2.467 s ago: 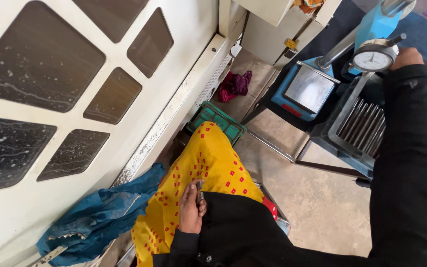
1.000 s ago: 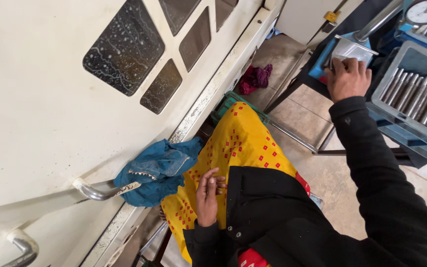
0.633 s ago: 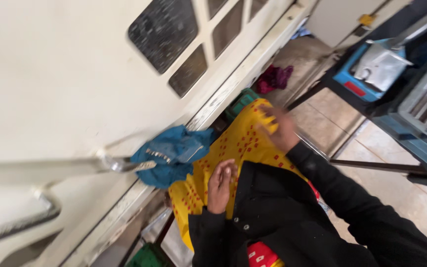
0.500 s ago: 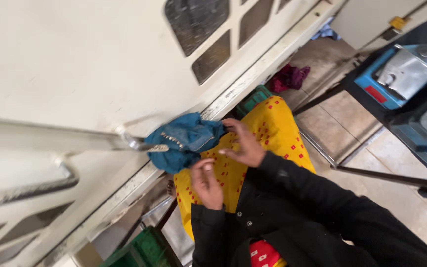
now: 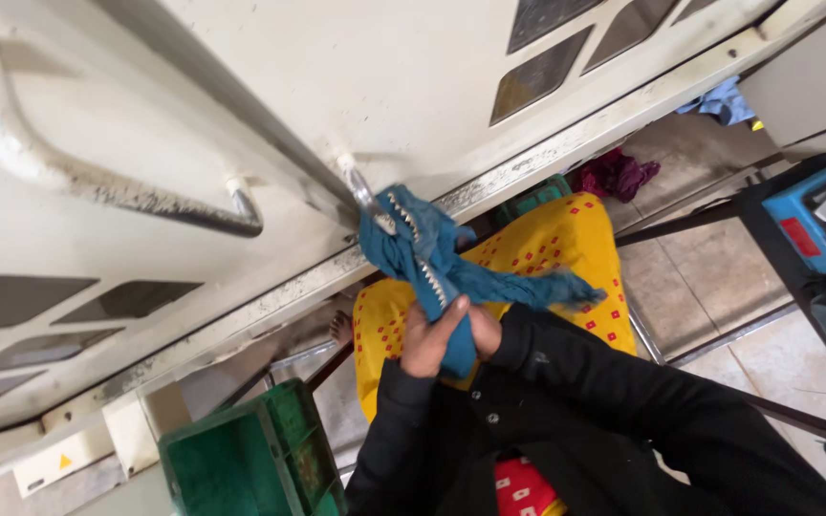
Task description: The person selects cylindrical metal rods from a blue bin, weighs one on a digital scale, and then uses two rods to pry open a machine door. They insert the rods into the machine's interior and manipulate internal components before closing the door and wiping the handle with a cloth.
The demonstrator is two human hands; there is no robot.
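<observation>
A teal-blue cloth (image 5: 423, 253) with a pale toothed trim hangs off the end of a metal handle (image 5: 360, 186) on a big cream machine panel (image 5: 270, 105). Both of my hands grip its lower end in front of my chest. My left hand (image 5: 427, 339) wraps the cloth from the left with fingers curled over it. My right hand (image 5: 485, 330) holds it from the right, mostly hidden behind the cloth. A loose tail of the cloth trails right over my yellow, red-dotted garment (image 5: 547, 258). Black sleeves cover both arms.
A green plastic crate (image 5: 250, 463) stands at the lower left. A curved grab bar (image 5: 78, 167) runs along the panel. A dark red rag (image 5: 614, 174) lies on the tiled floor. A black-framed stand with blue equipment (image 5: 815, 220) is at the right.
My right hand has left the blue equipment at the right and come across to the teal cloth. Both hands now grip the cloth, which is pulled off toward me. The view has swung left.
</observation>
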